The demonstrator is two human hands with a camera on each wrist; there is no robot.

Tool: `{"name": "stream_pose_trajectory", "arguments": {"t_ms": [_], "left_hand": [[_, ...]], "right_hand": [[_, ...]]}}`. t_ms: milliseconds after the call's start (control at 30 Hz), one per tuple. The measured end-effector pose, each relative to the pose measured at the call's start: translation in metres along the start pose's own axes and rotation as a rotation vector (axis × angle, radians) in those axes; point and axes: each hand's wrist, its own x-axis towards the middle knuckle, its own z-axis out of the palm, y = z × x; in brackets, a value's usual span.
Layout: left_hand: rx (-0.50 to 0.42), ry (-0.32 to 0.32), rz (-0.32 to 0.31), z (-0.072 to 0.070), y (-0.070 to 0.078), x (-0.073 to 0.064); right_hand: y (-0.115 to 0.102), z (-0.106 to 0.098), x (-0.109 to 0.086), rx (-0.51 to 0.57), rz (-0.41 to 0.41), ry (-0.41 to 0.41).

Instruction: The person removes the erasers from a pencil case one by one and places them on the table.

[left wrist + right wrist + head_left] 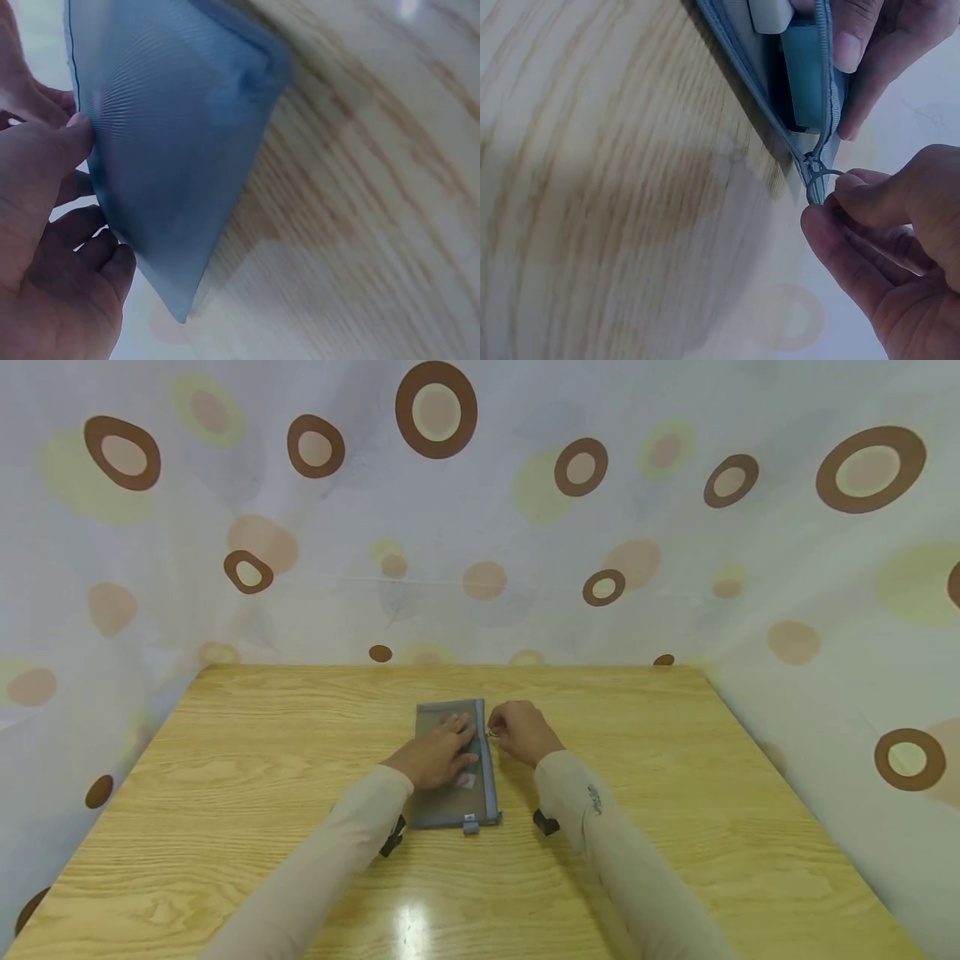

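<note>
A grey-blue zip pouch (442, 806) with a see-through mesh face lies on the wooden table. My left hand (437, 756) rests on its face, fingers spread, the thumb close to the zip side. At the pouch's right edge, my right hand (522, 732) pinches the ring-shaped zipper pull (821, 184) between thumb and fingers. The right wrist view shows the zip parted, with a teal item (804, 75) and a white item (770, 15) inside; their kinds cannot be told. A fabric tab (471, 827) sticks out at the pouch's near end.
The wood-grain table (300, 727) extends on both sides of the pouch. Behind and beside it hangs a pale sheet (480, 518) with brown, pink and yellow spots. A dark wrist mount (546, 822) sits under the right sleeve.
</note>
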Motion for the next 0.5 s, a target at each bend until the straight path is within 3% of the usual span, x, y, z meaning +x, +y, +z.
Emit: {"name": "stream_pose_trajectory", "arguments": {"t_ms": [200,500], "left_hand": [[0.028,-0.002,0.012,0.003,-0.004,0.003],[0.026,-0.018,0.010,0.002,-0.003,0.002]], "right_hand": [[-0.001,-0.001,0.006,-0.032,-0.007,-0.019],[0.002,0.005,0.012,-0.011,0.045,0.035]]}}
